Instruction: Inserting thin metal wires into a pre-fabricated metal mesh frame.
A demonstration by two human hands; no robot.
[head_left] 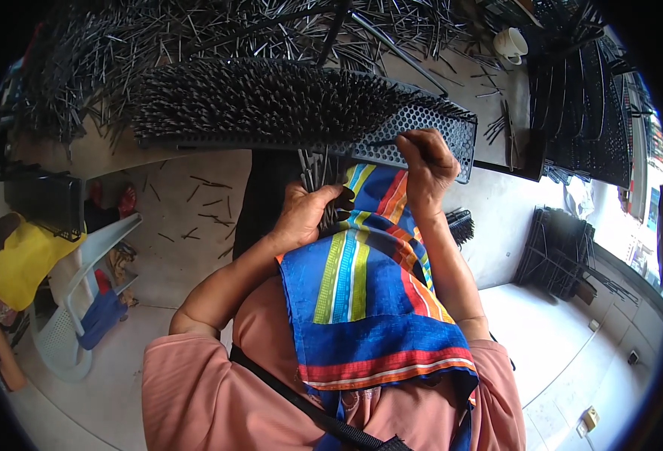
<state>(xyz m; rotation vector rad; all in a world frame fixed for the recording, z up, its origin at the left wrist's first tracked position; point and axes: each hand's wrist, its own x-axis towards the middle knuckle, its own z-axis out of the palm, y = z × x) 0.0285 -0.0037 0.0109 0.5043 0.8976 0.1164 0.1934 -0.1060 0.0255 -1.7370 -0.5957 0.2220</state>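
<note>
A strip bundle (315, 170) is clasped in the left hand (302, 213) — seemingly for easy reach — while a single strip (382, 142) is pinched by the right hand (431, 167).

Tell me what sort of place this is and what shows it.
Probably a small hand-assembly workshop: a perforated tray packed mostly with upright dark strips, a large heap of loose strips behind it, and dark perforated panels gathered at the right.
</note>
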